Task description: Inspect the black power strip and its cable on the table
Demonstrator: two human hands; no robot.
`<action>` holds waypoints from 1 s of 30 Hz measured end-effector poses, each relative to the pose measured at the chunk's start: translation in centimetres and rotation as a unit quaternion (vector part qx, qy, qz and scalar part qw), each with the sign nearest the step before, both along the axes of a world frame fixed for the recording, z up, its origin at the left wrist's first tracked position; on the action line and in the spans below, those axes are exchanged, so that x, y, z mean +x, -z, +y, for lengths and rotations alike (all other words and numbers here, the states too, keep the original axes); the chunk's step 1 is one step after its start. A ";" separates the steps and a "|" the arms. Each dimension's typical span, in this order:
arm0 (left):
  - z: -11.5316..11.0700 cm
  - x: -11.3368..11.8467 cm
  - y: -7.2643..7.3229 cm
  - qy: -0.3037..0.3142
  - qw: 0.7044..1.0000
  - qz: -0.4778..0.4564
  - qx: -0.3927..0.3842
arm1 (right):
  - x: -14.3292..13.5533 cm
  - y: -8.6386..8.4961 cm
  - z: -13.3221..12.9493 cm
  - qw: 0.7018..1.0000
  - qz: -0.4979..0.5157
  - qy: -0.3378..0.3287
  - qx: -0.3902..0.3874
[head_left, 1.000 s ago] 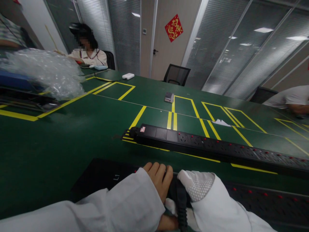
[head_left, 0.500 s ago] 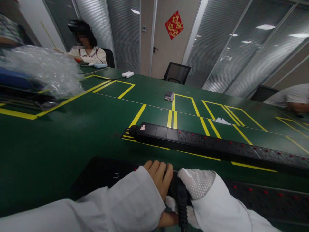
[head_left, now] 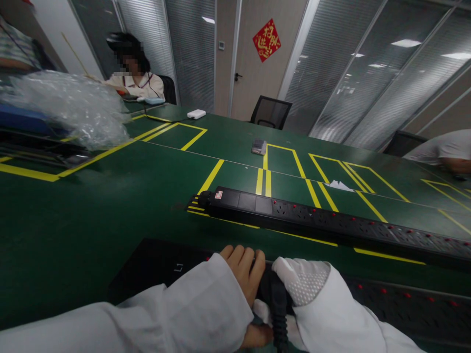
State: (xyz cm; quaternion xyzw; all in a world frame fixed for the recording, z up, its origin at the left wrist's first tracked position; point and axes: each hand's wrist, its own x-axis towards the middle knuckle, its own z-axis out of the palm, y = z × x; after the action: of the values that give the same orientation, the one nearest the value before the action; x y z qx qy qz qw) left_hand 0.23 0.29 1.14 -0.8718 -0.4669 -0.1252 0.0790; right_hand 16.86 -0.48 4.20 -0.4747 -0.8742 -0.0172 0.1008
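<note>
Across the front of the table lies a long black power strip (head_left: 158,262), marked L1, with a row of red lights. My bare left hand (head_left: 245,272) wraps around this strip, fingers over its far side and thumb below. Right beside it, my right hand (head_left: 301,279), in a white glove with a dotted grip, is closed around a black plug (head_left: 276,294). The plug's ribbed cord sleeve points down toward me. Where the plug meets the strip is hidden between my hands. Another black power strip (head_left: 312,215) rests farther back.
The green table (head_left: 147,196) is marked with yellow tape. Clear plastic wrapping (head_left: 73,108) is heaped at left. A small white box (head_left: 196,114), a phone-like object (head_left: 259,146) and crumpled white paper (head_left: 339,185) lie farther off. A person (head_left: 136,73) sits at the far left; another leans in at right.
The view has shifted very slightly. Both hands keep the same hold and place on the strip and plug.
</note>
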 end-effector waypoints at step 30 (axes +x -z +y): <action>0.2 -0.4 -0.7 0.020 0.998 0.012 -0.067 | -0.2 0.0 0.2 0.999 0.036 -0.025 0.012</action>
State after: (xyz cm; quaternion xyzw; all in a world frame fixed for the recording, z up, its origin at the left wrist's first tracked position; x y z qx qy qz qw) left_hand -0.15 0.48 1.79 -0.8857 -0.4558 -0.0849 0.0239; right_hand 16.64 -0.27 4.17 -0.4521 -0.8812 -0.0084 0.1383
